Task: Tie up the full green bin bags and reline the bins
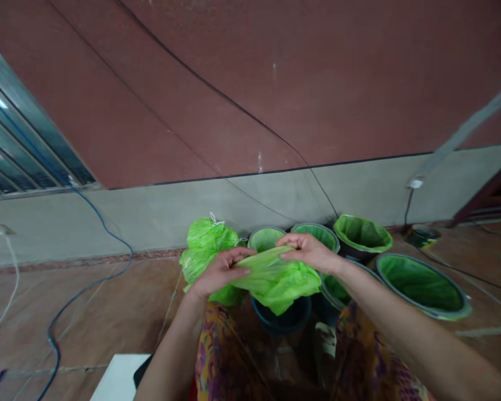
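Observation:
Both my hands hold a crumpled bright green plastic bag in front of me. My left hand pinches its left edge with the fingers closed on the film. My right hand grips the top right edge, fingers curled over it. The bag hangs over an unlined dark blue bucket just below it.
Several buckets lined with green bags stand along the wall: one, another, and a large one at right. A tied, full green bag sits at left. Blue cable runs over the tiled floor. A white object lies near my knees.

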A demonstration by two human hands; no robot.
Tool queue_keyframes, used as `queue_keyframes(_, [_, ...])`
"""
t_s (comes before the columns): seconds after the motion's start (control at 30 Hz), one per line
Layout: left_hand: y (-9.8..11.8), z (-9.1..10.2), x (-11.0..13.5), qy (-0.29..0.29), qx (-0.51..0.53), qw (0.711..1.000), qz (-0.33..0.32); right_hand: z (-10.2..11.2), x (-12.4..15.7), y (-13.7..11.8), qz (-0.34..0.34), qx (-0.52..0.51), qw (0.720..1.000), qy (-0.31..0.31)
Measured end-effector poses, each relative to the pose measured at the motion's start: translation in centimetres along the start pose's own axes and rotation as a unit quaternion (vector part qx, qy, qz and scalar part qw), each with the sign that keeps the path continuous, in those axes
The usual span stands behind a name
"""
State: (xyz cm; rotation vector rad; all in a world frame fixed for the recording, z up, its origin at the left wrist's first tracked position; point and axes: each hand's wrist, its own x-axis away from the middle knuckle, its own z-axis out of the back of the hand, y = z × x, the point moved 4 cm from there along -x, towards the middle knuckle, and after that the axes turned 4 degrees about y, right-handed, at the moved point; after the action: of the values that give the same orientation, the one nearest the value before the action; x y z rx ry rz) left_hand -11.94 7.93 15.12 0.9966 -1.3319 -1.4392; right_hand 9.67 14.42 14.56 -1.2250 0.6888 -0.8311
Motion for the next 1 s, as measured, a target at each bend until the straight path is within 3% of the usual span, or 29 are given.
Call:
queue_keyframes(0.1, [-0.7, 0.1, 0.6, -0.007, -0.047, 0.999, 0.001, 4.3, 2.1, 1.0, 0.020, 0.147, 0.987, 0.069])
queue_keyframes(0.17, [-1.5, 0.2, 0.7, -0.001, -0.100, 0.995, 0.002, 6.4, 3.3, 1.8, 0.031, 0.222, 0.971, 0.078])
queue_keyframes(0.27, [-2.7, 0.9, 0.5, 0.058, -0.210, 0.976, -0.012, 8.6, 4.7, 3.2, 0.033, 0.276, 0.957, 0.080])
queue_keyframes(0.43, [-3.8, 3.1, 0.7, 0.221, -0.430, 0.875, -0.038, 11.8, 6.3, 4.9, 0.046, 0.332, 0.923, 0.189])
queue_keyframes(0.6, [-5.6, 5.0, 2.3, 0.369, -0.497, 0.785, 0.020, 13.9, 7.7, 7.7, -0.007, 0.365, 0.862, 0.352])
queue_keyframes(0.67, [-6.3, 5.0, 2.6, 0.404, -0.480, 0.777, 0.054, 13.8, 8.0, 8.6, -0.035, 0.364, 0.845, 0.390])
queue_keyframes(0.77, [-5.5, 4.5, 2.3, 0.442, -0.367, 0.813, 0.090, 13.0, 7.8, 7.2, -0.051, 0.331, 0.854, 0.399])
queue_keyframes(0.83, [-3.1, 4.1, 2.1, 0.483, -0.258, 0.835, 0.051, 12.8, 7.7, 4.0, -0.009, 0.299, 0.858, 0.418])
queue_keyframes(0.87, [-1.4, 3.9, 2.1, 0.508, -0.215, 0.834, -0.008, 12.8, 7.8, 2.0, 0.040, 0.288, 0.849, 0.441])
queue_keyframes(0.9, [0.3, 3.7, 2.4, 0.546, -0.187, 0.812, -0.087, 12.8, 8.1, 0.0, 0.100, 0.277, 0.835, 0.465])
queue_keyframes(0.97, [2.5, 3.1, 3.6, 0.622, -0.187, 0.725, -0.227, 12.9, 9.4, -2.2, 0.211, 0.257, 0.761, 0.557])
queue_keyframes(1.0, [2.4, 2.6, 4.1, 0.644, -0.207, 0.692, -0.253, 12.7, 10.2, -2.0, 0.227, 0.257, 0.725, 0.597])
